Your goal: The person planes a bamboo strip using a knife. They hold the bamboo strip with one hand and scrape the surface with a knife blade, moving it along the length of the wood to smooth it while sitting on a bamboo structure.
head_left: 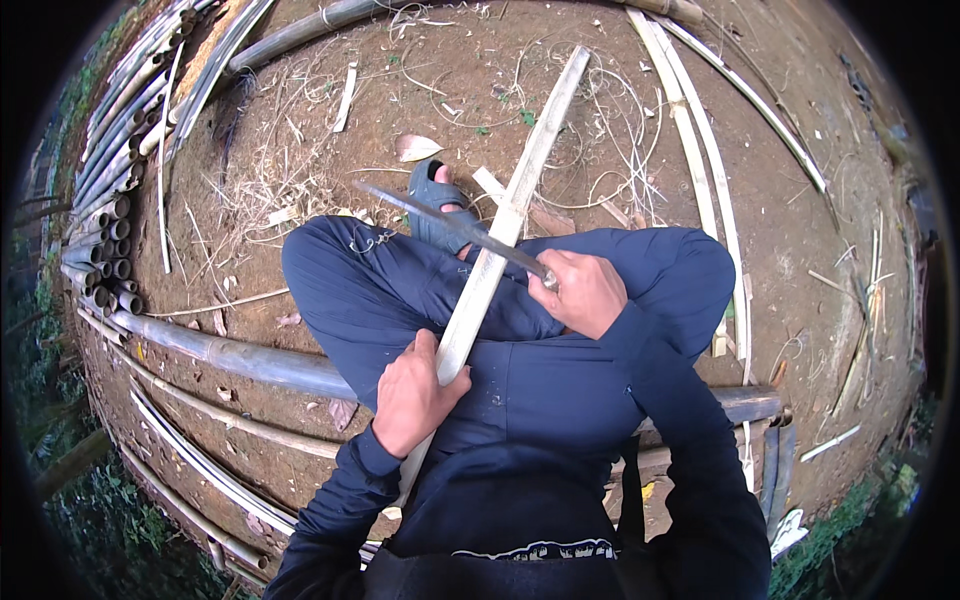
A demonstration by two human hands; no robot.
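A long pale split-bamboo strip (474, 310) lies at a slant across my lap, its far end resting out over the ground beyond my feet. My left hand (412, 393) is closed round its near part, thumb along one side. In my right hand (582, 292) is a knife (430, 214) with a long, narrow dark blade, gripped by the handle, which my fingers mostly hide. The blade points to the far left and crosses over the strip; whether it touches the strip I cannot tell.
My sandalled foot (440, 205) is just beyond the strip. Shavings (285, 185) litter the dirt ground. Stacked bamboo poles (110, 235) stand at the left, and a thick pole (235, 358) runs beside my lap. Long split strips (690, 130) lie at the right.
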